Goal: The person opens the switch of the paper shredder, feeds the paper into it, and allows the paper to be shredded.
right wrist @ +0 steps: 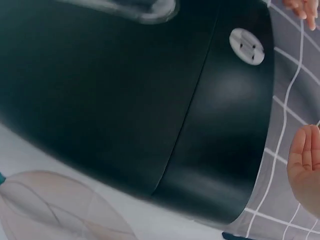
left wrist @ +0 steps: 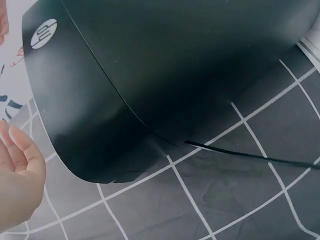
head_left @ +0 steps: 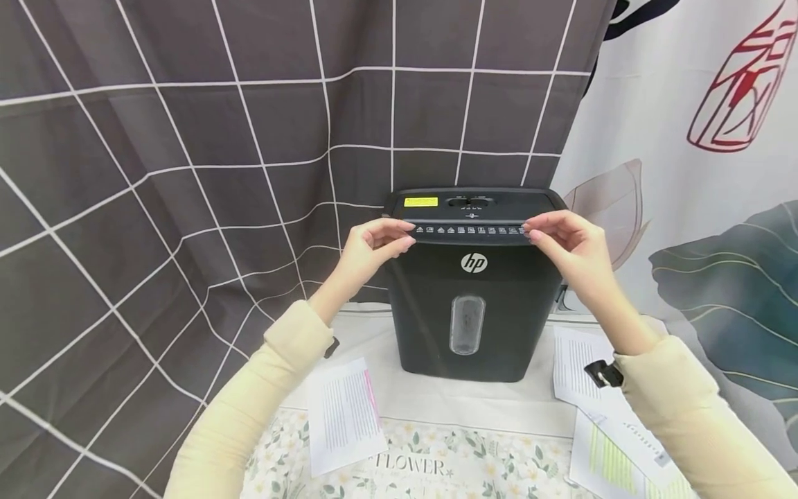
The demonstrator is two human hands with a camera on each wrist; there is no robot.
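A black HP paper shredder (head_left: 430,312) stands upright against the curtain, a clear window in its front and a yellow label on top. My left hand (head_left: 377,249) is at the left end of its icon strip (head_left: 470,231), thumb and fingertips a little apart. At the strip's right end is my right hand (head_left: 570,246), its thumb just below the fingers. No sheet shows between the two hands. Both wrist views look along the shredder's dark side, with the left hand (left wrist: 20,175) and right hand (right wrist: 306,167) loosely bent at the picture edges.
A printed sheet (head_left: 346,423) with a pink mark lies at front left. More printed sheets (head_left: 576,367), some highlighted yellow-green, overlap at the right near the sleeve. The table has a floral cloth (head_left: 461,471). A black cord (left wrist: 250,154) runs out beside the shredder. Grid-patterned curtain (head_left: 249,125) hangs behind.
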